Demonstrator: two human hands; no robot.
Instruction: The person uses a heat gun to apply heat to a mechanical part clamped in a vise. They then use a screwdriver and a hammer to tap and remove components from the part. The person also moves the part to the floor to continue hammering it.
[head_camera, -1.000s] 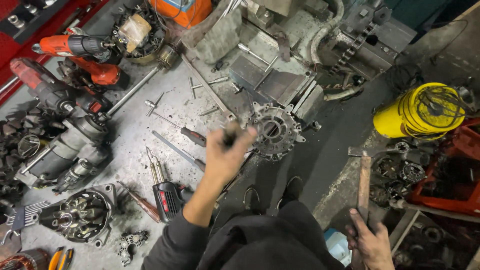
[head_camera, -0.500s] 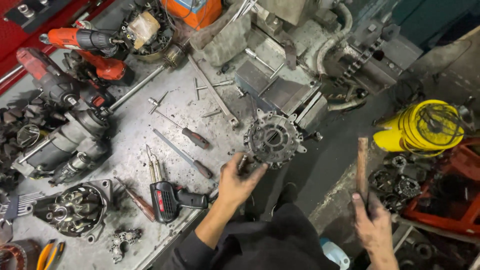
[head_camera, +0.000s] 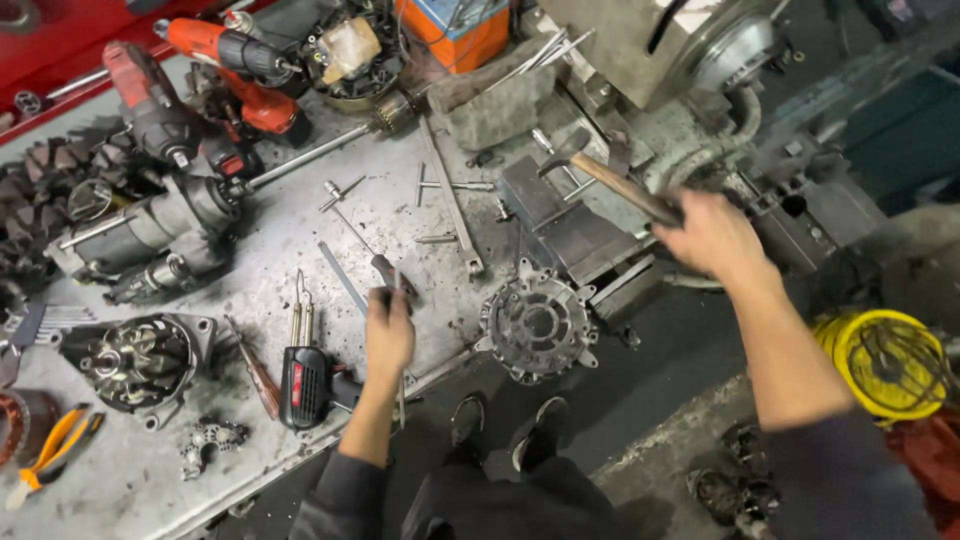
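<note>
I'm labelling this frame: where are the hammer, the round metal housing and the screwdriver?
hammer (head_camera: 625, 190), head view, wooden handle.
round metal housing (head_camera: 538, 322), head view, its face.
screwdriver (head_camera: 383, 268), head view, dark handle above the left hand (head_camera: 388, 335).

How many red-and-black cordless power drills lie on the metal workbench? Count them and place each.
2, both at the far left of the grey metal workbench: one red-and-black cordless drill nearest the left edge, the other red-and-black cordless drill just right of it. Clutter may hide more.

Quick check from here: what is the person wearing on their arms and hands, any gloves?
No gloves: the left hand and right hand are bare. Dark long sleeves are pushed up, leaving both forearms uncovered. No watch, rings or markings show.
</note>
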